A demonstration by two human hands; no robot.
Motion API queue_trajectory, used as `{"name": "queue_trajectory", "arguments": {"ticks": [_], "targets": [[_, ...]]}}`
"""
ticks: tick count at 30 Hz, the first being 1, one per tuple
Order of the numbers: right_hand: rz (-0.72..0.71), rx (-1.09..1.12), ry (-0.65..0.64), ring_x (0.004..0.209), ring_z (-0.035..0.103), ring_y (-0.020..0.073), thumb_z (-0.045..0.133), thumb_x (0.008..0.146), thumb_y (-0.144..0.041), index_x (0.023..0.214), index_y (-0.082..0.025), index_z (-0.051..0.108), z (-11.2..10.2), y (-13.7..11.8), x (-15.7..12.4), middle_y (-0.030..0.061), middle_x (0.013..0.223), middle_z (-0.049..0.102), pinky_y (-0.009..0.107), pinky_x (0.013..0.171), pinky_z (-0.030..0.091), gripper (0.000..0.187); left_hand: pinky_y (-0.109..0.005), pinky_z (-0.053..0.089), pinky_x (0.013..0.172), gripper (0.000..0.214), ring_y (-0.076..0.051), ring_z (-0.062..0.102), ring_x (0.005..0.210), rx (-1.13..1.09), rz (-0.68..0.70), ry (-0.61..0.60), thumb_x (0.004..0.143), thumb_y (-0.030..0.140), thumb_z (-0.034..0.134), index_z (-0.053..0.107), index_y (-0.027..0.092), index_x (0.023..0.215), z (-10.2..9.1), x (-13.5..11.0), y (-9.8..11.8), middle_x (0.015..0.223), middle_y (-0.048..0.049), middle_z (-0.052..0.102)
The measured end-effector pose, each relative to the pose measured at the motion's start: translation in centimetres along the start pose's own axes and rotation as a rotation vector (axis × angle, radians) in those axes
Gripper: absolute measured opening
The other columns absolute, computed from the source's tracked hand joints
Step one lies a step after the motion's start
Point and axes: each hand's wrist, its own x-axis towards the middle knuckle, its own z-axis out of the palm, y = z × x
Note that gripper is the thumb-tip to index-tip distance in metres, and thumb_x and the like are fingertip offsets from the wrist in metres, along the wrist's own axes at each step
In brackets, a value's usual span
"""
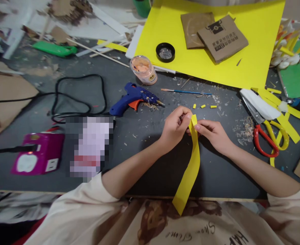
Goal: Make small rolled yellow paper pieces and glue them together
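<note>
Both hands pinch one end of a yellow paper strip, whose free end hangs down over the table's front edge. My left hand is closed on the top left of that end. From the right, my right hand grips it with the thumb on the front. The top of the strip looks folded or curled between the fingers. Just beyond the hands lie small yellow rolled pieces in a row. A thin paintbrush with a blue handle rests behind them.
A blue glue gun and a jar of peach paint stand left of centre. Scissors and more yellow strips lie at right. Yellow sheets bear cardboard pieces. A purple power block and black cable occupy the left.
</note>
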Motion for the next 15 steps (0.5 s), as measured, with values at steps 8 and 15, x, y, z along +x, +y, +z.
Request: {"name": "queue_trajectory", "arguments": {"ticks": [8,15], "targets": [[0.113,0.254,0.008,0.064,0.067,0.0121,0.061,0.077,-0.051,0.082,-0.017,0.069,0.78,0.3,0.03,0.0029,0.074,0.072,0.025,0.067,0.055,0.036,-0.019,0.039,0.053,0.014,-0.008,0.045,0.053,-0.1,-0.146,-0.037,0.084,0.02,0.045,0.047,0.019,0.071,-0.02,0.03,0.06,0.06,0.0048,0.047],[0.159,0.286,0.051,0.055,0.065,0.0115,0.067,0.07,-0.054,0.075,-0.017,0.069,1.08,0.2,0.03,0.0007,0.064,0.069,0.025,0.063,0.055,0.038,-0.017,0.036,0.044,0.014,-0.005,0.041,0.044,-0.206,-0.151,-0.036,0.083,0.021,0.046,0.047,0.019,0.07,-0.02,0.2,0.02,0.057,0.0056,0.046]]}}
